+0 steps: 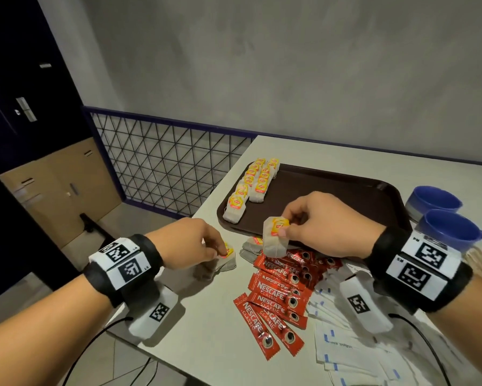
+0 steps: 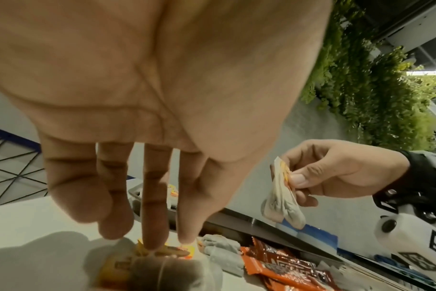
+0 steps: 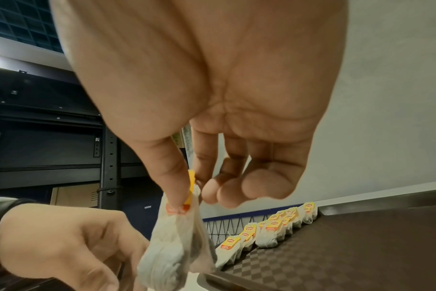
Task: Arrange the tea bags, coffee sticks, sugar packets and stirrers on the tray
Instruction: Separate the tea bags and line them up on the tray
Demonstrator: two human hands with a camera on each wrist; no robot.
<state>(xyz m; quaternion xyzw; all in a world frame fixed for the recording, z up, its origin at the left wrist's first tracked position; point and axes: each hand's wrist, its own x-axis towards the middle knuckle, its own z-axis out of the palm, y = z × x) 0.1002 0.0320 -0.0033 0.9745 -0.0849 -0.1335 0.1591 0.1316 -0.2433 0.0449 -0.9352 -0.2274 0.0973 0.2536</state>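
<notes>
Dim indoor light, soft shadows, wide-angle bending at edges, blurred close-ups.

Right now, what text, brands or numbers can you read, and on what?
"NESCAFE CLASSIC": red coffee sticks on the table.
"R4", "R5": right wrist band.
Yellow tea bag tags on the tray: red logo too small to read.
Sugar packets: blue print blurred.
Left wrist band: small codes unreadable.
</notes>
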